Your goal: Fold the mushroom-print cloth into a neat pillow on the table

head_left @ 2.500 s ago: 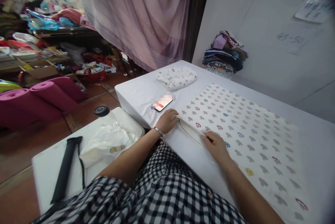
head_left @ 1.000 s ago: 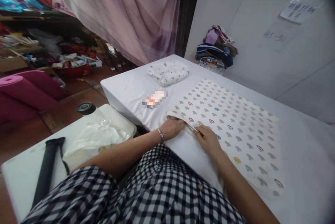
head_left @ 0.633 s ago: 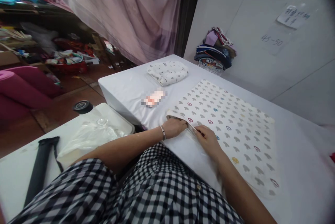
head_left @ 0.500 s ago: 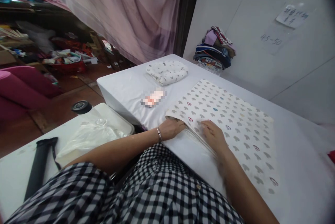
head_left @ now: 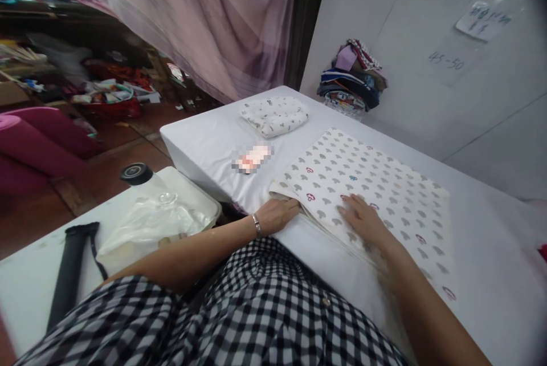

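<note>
A folded white cloth [head_left: 337, 169] with grey cloud-like motifs and a few coloured ones lies flat on the table with the white cover. At its near left corner, my left hand [head_left: 278, 213] is closed on the edge, the fingertips partly hidden under the top layer. My right hand [head_left: 366, 222] rests palm down on the cloth near the front edge, fingers spread and holding nothing. Layers show along the near edge between the hands.
On the table cover [head_left: 192, 132] lie a folded patterned bundle [head_left: 276, 117] and a blurred-out flat object [head_left: 253, 157]. Left of me, a white surface carries a plastic bag [head_left: 149, 223], a black-capped container [head_left: 137, 173] and a black tube-like item [head_left: 70, 269]. Folded clothes [head_left: 352, 78] are stacked by the wall.
My right hand has slid right across the cloth, and its fingers have gone from curled to spread. The left hand stays at the corner. The view has shifted slightly.
</note>
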`<move>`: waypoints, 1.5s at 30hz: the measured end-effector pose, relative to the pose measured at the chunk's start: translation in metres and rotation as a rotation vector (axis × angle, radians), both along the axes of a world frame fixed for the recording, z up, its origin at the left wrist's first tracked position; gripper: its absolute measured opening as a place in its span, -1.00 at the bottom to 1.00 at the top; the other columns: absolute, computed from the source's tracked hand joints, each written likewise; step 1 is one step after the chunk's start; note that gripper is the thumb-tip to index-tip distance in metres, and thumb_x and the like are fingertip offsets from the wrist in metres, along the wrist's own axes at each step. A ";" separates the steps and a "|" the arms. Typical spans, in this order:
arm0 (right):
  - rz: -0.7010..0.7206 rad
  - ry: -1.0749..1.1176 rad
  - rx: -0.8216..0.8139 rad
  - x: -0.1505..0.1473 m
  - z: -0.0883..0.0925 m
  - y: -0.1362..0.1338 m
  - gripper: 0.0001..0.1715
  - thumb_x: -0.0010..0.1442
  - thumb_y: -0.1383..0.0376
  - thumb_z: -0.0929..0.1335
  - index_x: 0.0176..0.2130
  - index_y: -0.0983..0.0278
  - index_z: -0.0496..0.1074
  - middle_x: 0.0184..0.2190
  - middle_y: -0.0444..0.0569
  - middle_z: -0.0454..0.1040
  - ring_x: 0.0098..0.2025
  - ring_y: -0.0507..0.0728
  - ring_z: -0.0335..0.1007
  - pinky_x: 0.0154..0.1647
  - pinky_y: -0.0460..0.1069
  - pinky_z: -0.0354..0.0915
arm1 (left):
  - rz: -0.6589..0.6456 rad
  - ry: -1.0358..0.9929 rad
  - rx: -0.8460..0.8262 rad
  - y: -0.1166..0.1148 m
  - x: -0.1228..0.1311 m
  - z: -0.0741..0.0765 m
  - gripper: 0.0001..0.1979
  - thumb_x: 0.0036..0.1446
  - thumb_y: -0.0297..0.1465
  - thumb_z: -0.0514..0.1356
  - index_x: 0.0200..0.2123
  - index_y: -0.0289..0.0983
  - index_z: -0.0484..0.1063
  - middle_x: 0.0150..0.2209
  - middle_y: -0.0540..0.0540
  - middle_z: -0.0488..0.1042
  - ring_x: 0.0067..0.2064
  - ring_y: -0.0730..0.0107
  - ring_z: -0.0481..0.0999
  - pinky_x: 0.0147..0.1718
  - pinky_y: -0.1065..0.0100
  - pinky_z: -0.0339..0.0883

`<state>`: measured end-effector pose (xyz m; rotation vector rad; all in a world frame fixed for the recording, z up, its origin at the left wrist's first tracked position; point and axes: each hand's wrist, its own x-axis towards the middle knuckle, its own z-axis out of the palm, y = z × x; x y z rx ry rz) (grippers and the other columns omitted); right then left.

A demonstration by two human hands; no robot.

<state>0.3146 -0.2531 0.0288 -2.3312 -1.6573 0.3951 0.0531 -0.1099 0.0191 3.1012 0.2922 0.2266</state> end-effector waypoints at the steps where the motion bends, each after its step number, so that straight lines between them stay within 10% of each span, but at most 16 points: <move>1: 0.038 0.054 -0.002 -0.004 0.006 -0.006 -0.37 0.22 -0.04 0.17 0.20 0.12 0.18 0.26 0.00 0.06 0.27 0.29 -0.07 0.19 0.25 0.06 | 0.001 -0.004 0.002 0.000 0.001 0.000 -0.80 0.23 -0.46 -0.10 -0.23 -0.29 0.30 -0.16 -0.10 0.40 -0.35 0.45 0.40 -0.47 0.39 0.21; 10: 0.273 -0.108 0.218 -0.036 -0.002 -0.054 -0.56 0.24 0.13 0.22 0.07 0.21 0.33 0.15 0.07 0.25 0.21 0.27 0.08 0.19 0.27 0.06 | 0.084 -0.035 -0.051 0.002 0.010 0.001 -0.76 0.24 -0.46 -0.12 -0.21 -0.29 0.32 -0.26 -0.09 0.44 -0.32 0.39 0.43 -0.46 0.38 0.22; 30: 0.068 0.217 0.254 -0.044 0.024 -0.045 -0.71 0.25 0.17 0.19 -0.22 0.19 0.43 -0.28 -0.07 0.49 -0.23 0.13 0.39 -0.17 0.01 0.28 | -0.122 -0.077 0.076 -0.042 0.074 0.004 -0.83 0.23 -0.43 -0.01 -0.29 -0.30 0.37 -0.25 -0.10 0.41 -0.15 0.28 0.30 -0.31 0.28 0.18; 45: -0.133 -0.101 0.023 0.051 -0.020 -0.074 -0.42 0.25 0.04 0.14 0.18 0.20 0.20 0.26 0.04 0.04 0.30 0.28 -0.16 0.21 0.35 -0.10 | -0.240 -0.123 0.065 -0.048 0.053 0.002 -0.75 0.26 -0.42 -0.09 -0.24 -0.29 0.38 -0.26 -0.09 0.42 -0.17 0.29 0.32 -0.20 0.25 0.16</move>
